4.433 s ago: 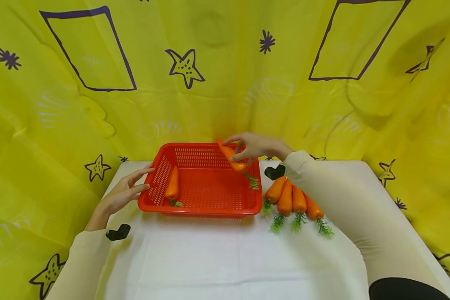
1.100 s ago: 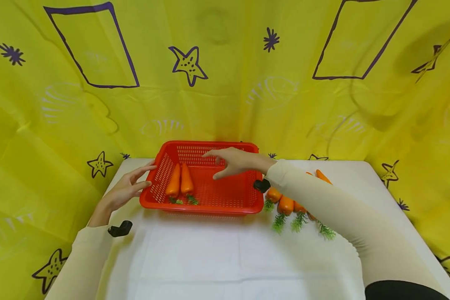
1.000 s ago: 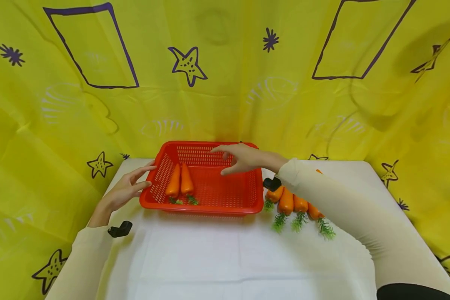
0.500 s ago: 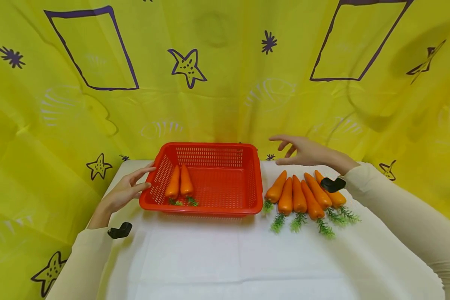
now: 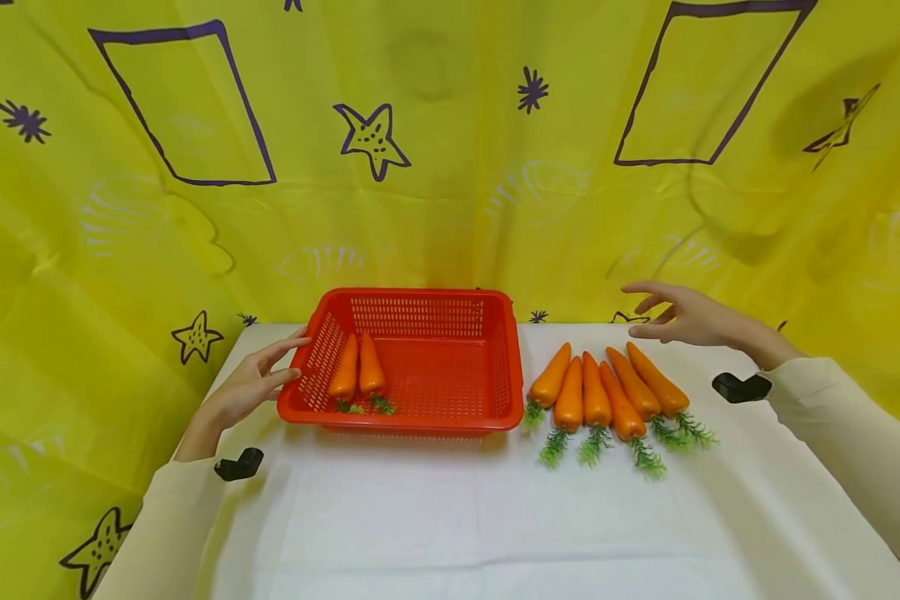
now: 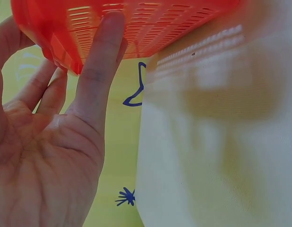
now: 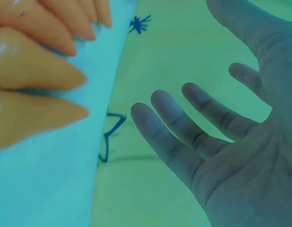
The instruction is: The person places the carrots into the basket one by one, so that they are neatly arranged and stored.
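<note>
A red perforated plastic basket (image 5: 401,423) stands on the white-covered table, with two orange carrots (image 5: 372,367) with green tops side by side at its left end. My left hand (image 5: 249,385) touches the basket's left side, thumb and fingers apart and fairly straight. In the left wrist view the thumb (image 6: 99,61) lies against the basket wall (image 6: 160,23). Right of the basket several more carrots (image 5: 597,396) lie in a fanned row, tips away from me. My right hand (image 5: 686,317) hovers beyond the row's right end, fingers spread and holding nothing.
A white cloth (image 5: 457,517) covers the table. Close behind its back edge hangs a yellow curtain (image 5: 450,217) with purple drawings, which also runs along both sides. A black wrist-worn piece (image 5: 741,387) sits at the right cuff.
My right hand let go of a second carrot inside the basket, beside the first. Then it moved out to the right, past the carrot row. My left hand stayed at the basket.
</note>
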Demonstrator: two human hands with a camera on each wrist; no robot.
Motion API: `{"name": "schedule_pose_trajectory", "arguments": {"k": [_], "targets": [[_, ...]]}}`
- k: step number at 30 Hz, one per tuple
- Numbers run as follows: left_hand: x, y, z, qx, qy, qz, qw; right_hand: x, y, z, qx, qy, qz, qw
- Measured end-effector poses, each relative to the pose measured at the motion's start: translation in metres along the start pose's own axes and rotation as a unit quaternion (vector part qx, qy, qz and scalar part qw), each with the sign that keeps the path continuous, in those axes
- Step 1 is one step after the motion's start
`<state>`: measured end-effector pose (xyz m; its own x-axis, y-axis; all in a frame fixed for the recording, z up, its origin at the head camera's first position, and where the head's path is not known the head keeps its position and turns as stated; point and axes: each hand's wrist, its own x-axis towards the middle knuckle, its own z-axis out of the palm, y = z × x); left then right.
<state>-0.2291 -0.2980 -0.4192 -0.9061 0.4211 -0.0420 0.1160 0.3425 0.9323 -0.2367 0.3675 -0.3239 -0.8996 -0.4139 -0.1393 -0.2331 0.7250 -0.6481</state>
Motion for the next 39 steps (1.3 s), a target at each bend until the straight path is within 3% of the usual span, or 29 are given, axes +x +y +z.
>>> {"name": "schedule_pose_trajectory", "arguments": {"k": [9, 14, 19, 31, 39], "targets": [[0.001, -0.002, 0.0, -0.005, -0.002, -0.002, 1.0, -0.005, 0.029, 0.001, 0.019, -0.008, 0.032, 0.9993], [0.001, -0.003, -0.001, -0.011, -0.001, -0.003, 0.9999, -0.005, 0.042, 0.001, 0.033, -0.046, 0.049, 0.9972], [0.001, -0.004, -0.001, -0.011, 0.0, 0.001, 0.9999, -0.008, 0.057, 0.003, 0.054, -0.094, 0.078, 0.991], [0.001, -0.002, 0.0, -0.007, 0.001, 0.001, 1.0, -0.008, 0.092, 0.021, 0.112, -0.153, 0.127, 0.9736], [0.002, -0.002, -0.001, -0.007, 0.0, 0.001, 1.0, -0.007, 0.098, 0.028, 0.122, -0.162, 0.141, 0.969]]}}
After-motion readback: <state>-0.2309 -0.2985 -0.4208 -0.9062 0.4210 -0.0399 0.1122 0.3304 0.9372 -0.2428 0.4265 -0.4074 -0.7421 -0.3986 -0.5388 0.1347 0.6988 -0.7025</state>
